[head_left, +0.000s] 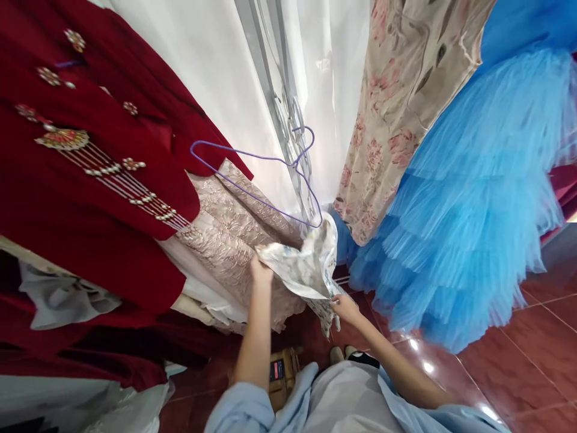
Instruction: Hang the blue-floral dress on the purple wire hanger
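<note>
My left hand (262,270) is closed on the left edge of a white garment (300,270) with a faint pattern. On its lower right edge my right hand (346,308) pinches the same cloth. The fabric stretches between both hands, and its upper right part rises toward a purple wire hanger (259,199). That hanger hangs from a metal rail by its hook, just above the garment. Whether the cloth is on the hanger's lower bar, I cannot tell.
Dark red velvet outfits (103,198) and a beige embroidered garment (234,210) hang at left. A floral dress (383,120) and a blue ruffled tulle gown (455,210) hang at right. A brown bag (282,379) sits on the red tiled floor (509,355).
</note>
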`<state>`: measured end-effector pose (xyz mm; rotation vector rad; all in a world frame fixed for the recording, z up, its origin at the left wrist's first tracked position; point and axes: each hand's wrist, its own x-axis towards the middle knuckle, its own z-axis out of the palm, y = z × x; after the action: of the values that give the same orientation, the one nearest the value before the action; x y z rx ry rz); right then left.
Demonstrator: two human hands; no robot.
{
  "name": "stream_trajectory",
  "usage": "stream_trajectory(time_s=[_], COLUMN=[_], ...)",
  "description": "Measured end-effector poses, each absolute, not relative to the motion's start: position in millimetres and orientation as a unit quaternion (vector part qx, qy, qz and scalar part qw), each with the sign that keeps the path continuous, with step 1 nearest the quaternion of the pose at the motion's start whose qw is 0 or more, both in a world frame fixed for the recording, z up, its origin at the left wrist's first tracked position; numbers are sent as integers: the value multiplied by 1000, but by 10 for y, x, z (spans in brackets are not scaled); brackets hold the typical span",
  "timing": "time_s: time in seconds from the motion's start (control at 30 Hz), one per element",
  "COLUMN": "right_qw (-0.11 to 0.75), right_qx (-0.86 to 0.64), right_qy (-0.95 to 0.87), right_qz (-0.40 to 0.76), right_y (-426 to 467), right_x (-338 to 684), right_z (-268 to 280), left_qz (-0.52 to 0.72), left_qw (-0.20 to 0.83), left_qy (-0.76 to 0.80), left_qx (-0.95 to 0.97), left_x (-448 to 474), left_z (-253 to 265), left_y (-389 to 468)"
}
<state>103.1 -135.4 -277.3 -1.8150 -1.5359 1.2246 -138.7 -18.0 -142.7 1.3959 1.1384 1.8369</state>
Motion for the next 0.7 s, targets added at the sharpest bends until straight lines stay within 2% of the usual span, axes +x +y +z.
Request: stream_trajectory(time_s=[0.1, 0.17, 0.23, 0.33, 0.43, 0.53, 0.7], right_qw=[296, 356, 385, 396, 415, 394, 406], right_qx=[-575, -471, -400, -392, -392, -383, -391], right_qy=[-587, -627, -647, -609, -535, -497, -469], right_qz=[486, 508, 522, 564, 622, 671, 680], right_y=[-1355, -1299, -1229, -1184, -1243, -1323, -1385], right_x=[1032, 1046, 1074, 1125, 1203, 1354, 1735], right_z=[-2660, -2458, -2220, -1934, -1771, -1632, -1355], left_qz=[668, 615, 547, 480, 423, 360, 300], left_qw=[376, 489, 508, 461, 549, 652, 670], left_qy=[424, 429, 430, 407, 376, 369, 362], left_qx=[483, 446, 507, 625, 616, 557, 574], left_x=[-729, -430, -306, -379, -513, -569, -683], left_z=[-1842, -1964, -1929, -1760, -1707, -1796, -1876], left_y=[-665, -916, -1066, -1135, -1188, -1295, -1358])
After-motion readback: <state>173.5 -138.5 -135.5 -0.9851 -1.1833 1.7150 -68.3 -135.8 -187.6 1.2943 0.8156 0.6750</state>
